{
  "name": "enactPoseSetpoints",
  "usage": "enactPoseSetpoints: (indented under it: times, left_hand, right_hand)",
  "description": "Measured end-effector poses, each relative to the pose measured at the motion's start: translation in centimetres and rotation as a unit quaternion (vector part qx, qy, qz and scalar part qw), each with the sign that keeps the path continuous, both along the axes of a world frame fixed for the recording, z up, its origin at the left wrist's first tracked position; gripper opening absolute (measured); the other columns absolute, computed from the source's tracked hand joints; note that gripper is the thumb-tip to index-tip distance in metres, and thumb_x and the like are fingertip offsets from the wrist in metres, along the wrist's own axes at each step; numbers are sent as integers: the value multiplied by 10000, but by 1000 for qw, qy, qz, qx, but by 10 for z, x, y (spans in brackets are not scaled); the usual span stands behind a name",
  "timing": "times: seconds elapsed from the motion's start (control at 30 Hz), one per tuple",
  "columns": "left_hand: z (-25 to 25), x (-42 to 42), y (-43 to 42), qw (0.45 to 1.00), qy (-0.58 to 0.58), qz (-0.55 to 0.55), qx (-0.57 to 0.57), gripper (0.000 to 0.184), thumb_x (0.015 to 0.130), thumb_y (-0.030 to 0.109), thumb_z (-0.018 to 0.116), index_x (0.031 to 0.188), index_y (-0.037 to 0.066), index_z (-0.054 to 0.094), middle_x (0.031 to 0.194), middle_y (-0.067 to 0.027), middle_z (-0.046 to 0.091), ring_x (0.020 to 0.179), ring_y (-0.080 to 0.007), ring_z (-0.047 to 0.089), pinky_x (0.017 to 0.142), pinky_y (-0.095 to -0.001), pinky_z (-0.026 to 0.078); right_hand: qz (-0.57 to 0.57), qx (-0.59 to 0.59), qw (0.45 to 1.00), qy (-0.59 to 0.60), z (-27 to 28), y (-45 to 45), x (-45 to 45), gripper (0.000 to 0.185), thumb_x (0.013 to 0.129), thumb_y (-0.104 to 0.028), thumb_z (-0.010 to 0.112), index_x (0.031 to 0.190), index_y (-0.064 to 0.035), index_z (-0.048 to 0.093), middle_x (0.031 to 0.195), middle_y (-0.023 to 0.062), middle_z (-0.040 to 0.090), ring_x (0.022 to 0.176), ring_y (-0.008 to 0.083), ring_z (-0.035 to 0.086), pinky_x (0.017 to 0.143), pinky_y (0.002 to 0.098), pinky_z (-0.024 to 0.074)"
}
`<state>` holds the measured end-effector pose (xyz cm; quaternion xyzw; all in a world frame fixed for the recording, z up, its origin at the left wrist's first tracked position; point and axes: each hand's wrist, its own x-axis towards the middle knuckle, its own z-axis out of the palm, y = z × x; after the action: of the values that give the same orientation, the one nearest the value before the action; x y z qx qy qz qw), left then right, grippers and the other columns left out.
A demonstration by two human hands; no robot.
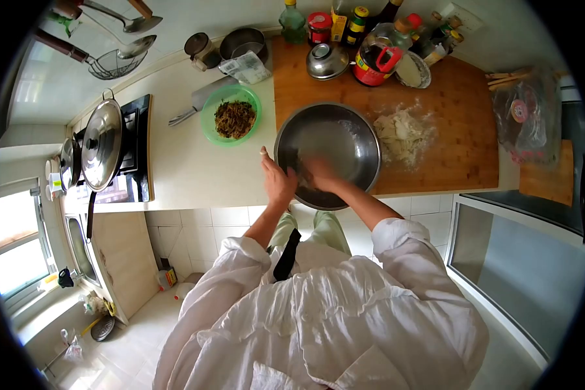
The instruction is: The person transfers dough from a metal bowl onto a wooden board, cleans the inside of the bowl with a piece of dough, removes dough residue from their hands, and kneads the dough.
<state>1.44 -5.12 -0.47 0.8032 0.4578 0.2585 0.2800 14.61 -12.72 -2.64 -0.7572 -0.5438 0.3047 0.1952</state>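
A large stainless steel mixing bowl (368,130) stands at the counter's front edge, overlapping the wooden board. My left hand (279,182) is at its left rim, thumb over the edge and fingers along the outside, holding the bowl. Inside the bowl, at the lower left, my right hand (320,174) is smeared by motion, so its fingers cannot be made out. Pale residue marks the bowl's inner wall. Right of the bowl, a rough heap of floury dough (403,135) lies on the wooden board (461,143), with loose flour around it.
A green bowl (256,123) of dark chopped filling sits to the left, beside a cleaver (201,99). Behind are a metal lid bowl (327,62), a large red-handled sauce jug (377,58) and several bottles. A lidded pan (103,143) rests on the stove at far left.
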Motion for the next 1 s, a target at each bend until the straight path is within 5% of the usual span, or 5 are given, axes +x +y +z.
enactPoseSetpoints:
  times: [0.4, 0.6, 0.7, 0.97, 1.0]
  left_hand:
    - [1, 63, 80, 940, 226, -256, -9, 663, 871, 106, 516, 1456, 181, 211, 1081, -221, 602, 844, -434, 610, 712, -506, 483]
    - [12, 41, 50, 969, 159, -185, -37, 715, 860, 61, 483, 1484, 161, 148, 1117, -241, 596, 845, -444, 608, 717, -523, 472]
    - [8, 40, 54, 972, 145, -179, -44, 721, 857, 62, 486, 1485, 151, 142, 1133, -249, 589, 863, -451, 605, 729, -525, 469]
    - [12, 44, 53, 966, 183, -168, -69, 733, 877, 84, 497, 1484, 118, 89, 1153, -269, 578, 879, -456, 604, 755, -529, 462]
    - [12, 43, 53, 965, 194, -162, -65, 735, 882, 90, 497, 1483, 111, 75, 1156, -265, 579, 879, -455, 605, 756, -528, 462]
  right_hand:
    - [-399, 159, 896, -112, -51, -22, 26, 718, 734, -89, 638, 1361, 79, 331, 1350, 306, 395, 1260, 425, 387, 1074, 473, 280]
    - [-291, 41, 942, -164, -2, 41, 1, 688, 780, -105, 581, 1388, 65, 308, 1408, 319, 329, 1332, 416, 321, 1090, 448, 274]
    - [-51, 0, 981, 187, 85, 7, -6, 599, 819, -99, 529, 1371, 55, 355, 1383, 294, 385, 1320, 384, 361, 1074, 434, 306]
    - [-6, 66, 991, 117, 35, -15, 67, 513, 836, -187, 575, 1321, -43, 490, 1378, 150, 459, 1241, 303, 453, 1067, 421, 325]
    - [31, 109, 983, -142, 31, -18, 83, 486, 846, -203, 574, 1302, -49, 509, 1374, 147, 461, 1243, 296, 452, 1065, 416, 328]
